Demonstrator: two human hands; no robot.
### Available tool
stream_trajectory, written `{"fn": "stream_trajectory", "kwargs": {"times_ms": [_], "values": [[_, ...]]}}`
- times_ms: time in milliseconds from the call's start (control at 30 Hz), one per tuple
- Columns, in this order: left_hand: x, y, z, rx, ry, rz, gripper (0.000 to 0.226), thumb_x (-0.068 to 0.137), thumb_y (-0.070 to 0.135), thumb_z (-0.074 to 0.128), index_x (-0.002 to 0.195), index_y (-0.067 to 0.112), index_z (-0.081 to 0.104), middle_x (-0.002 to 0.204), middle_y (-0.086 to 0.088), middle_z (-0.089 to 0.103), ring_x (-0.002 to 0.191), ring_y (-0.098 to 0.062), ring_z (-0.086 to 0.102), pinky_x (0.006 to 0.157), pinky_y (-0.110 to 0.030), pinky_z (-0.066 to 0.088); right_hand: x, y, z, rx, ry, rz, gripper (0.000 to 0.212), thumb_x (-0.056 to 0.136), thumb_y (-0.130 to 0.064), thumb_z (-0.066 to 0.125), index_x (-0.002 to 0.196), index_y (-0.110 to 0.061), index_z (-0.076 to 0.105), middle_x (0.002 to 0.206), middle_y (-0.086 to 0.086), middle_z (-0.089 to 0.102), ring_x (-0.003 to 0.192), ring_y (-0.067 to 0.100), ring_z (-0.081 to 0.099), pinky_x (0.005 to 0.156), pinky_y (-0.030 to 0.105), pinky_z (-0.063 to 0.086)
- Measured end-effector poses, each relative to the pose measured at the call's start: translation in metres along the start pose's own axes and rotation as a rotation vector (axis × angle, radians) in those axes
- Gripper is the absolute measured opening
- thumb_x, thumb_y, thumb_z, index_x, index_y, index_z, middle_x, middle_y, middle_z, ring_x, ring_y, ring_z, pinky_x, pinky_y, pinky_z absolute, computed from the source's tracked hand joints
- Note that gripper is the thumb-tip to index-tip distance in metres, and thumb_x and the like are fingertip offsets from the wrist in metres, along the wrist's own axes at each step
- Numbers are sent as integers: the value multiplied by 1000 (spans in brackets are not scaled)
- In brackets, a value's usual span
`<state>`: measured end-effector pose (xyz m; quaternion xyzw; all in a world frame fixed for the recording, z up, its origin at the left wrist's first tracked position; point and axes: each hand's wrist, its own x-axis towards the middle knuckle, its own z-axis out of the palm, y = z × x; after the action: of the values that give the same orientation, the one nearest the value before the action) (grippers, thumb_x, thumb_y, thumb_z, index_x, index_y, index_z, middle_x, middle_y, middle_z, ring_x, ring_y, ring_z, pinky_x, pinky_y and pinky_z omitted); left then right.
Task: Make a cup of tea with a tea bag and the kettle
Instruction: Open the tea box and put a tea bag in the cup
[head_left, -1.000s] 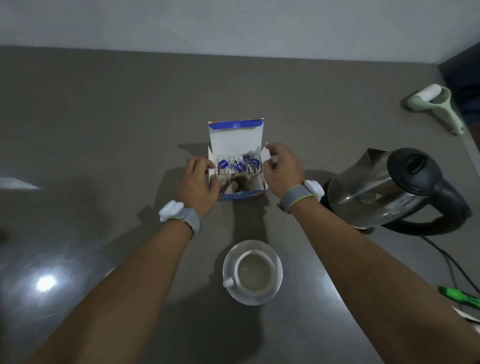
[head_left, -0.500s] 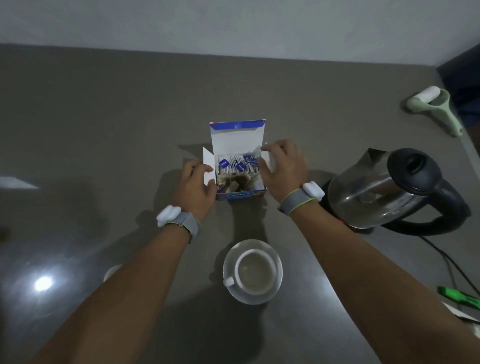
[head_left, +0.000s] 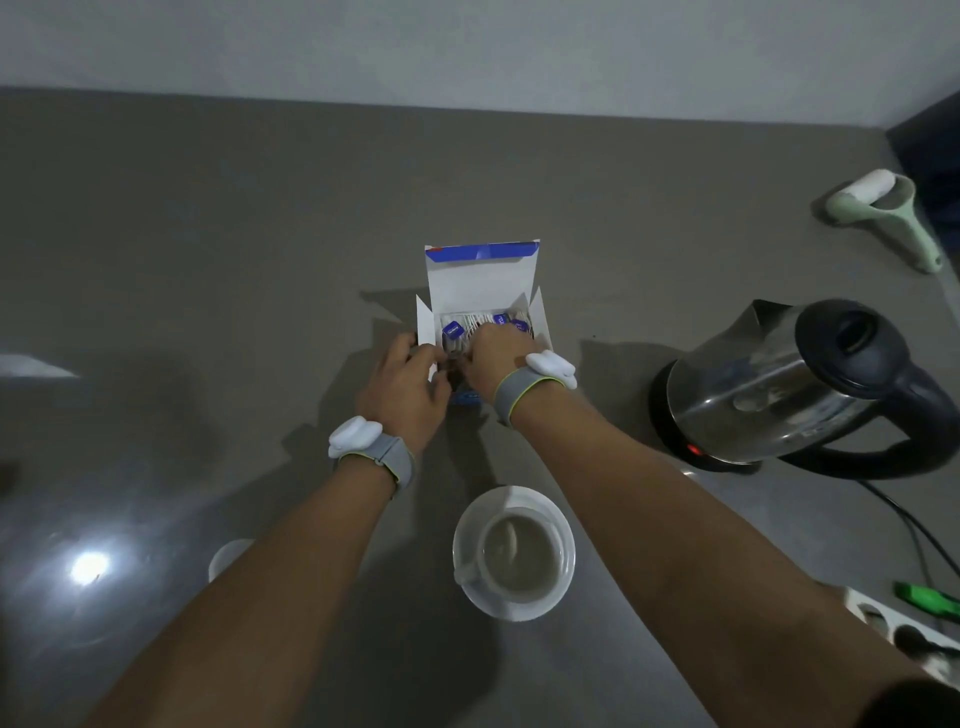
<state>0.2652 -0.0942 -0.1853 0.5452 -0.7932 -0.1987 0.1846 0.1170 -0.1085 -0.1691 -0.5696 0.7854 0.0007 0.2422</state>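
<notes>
White cardboard tea box (head_left: 480, 283) sits open at frame centre; right hand (head_left: 493, 353) dips its fingers among the tea bags (head_left: 457, 330), grip hidden. Left hand (head_left: 405, 387) clasps the box's side. Kettle (head_left: 779, 384) right, cup (head_left: 519, 553) below.

A home kitchen worktop, seen from above. A dark grey stone-like counter (head_left: 208, 249) meets a plain pale wall (head_left: 467, 47). On it stand a steel electric kettle (head_left: 769, 395) on its powered base with a cord, a white cup (head_left: 519, 558) on a saucer (head_left: 563, 530), an open box of tea bags (head_left: 480, 283), and a lint roller (head_left: 883, 213).
</notes>
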Motion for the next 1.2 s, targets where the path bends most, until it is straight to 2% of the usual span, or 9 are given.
{"fn": "stream_trajectory", "kwargs": {"times_ms": [267,333,400,533,700,800,967,1100,1200], "values": [[1,-2,2,10,1,5,16,89,21,59,103,21,65,110,-6,55,88,-30,58,60,-36,49,5,-3,4,35,24,36,21,96,-10,54,106,-6,72,112,16,73,99,34,72,87,40,58],[1,-2,1,9,-4,1,16,89,22,58,104,21,65,110,-5,55,87,-30,58,60,-36,50,5,-1,2,88,17,50,19,95,-16,57,100,-8,73,103,14,74,90,31,71,76,33,56],[1,-2,1,-4,-6,0,16,89,23,58,104,21,64,110,-5,55,88,-29,57,60,-37,50,2,3,1,161,39,60,20,90,-29,62,83,-16,75,82,6,72,75,26,69,60,26,48],[0,1,0,-35,-6,14,18,86,27,60,102,19,65,108,-5,55,92,-30,55,63,-37,49,-7,10,-2,419,141,82,19,77,-40,72,63,-29,64,68,-14,63,66,12,57,57,19,39],[1,7,-1,-14,-51,21,23,81,36,66,94,17,64,123,-4,54,105,-33,51,77,-44,51,-17,8,-3,722,161,90,15,67,-36,75,62,-24,69,64,-12,71,70,12,68,69,28,55],[1,9,1,-7,-66,9,27,83,39,67,97,17,66,131,-6,52,110,-34,49,85,-44,49,-23,6,-6,874,178,77,12,65,-28,75,57,-24,67,51,-19,64,56,3,59,65,25,51],[0,10,0,-8,-60,2,28,85,38,68,103,17,69,135,-8,51,115,-35,47,93,-43,46,-33,8,-10,1074,190,66,20,72,-5,74,59,-19,68,44,-12,58,46,6,51,56,23,45],[-2,10,0,-1,-59,4,27,85,38,68,105,20,70,134,-9,52,113,-36,48,92,-44,47,-41,10,-19,1165,209,45,23,76,3,73,62,-16,70,50,-2,58,51,16,51,56,26,46],[-5,9,1,-17,-56,-3,24,86,38,67,104,25,70,136,-7,50,117,-35,47,94,-42,47,-47,10,-27,1174,231,12,23,78,2,74,64,-16,70,56,1,59,50,8,50,53,19,47]]}}
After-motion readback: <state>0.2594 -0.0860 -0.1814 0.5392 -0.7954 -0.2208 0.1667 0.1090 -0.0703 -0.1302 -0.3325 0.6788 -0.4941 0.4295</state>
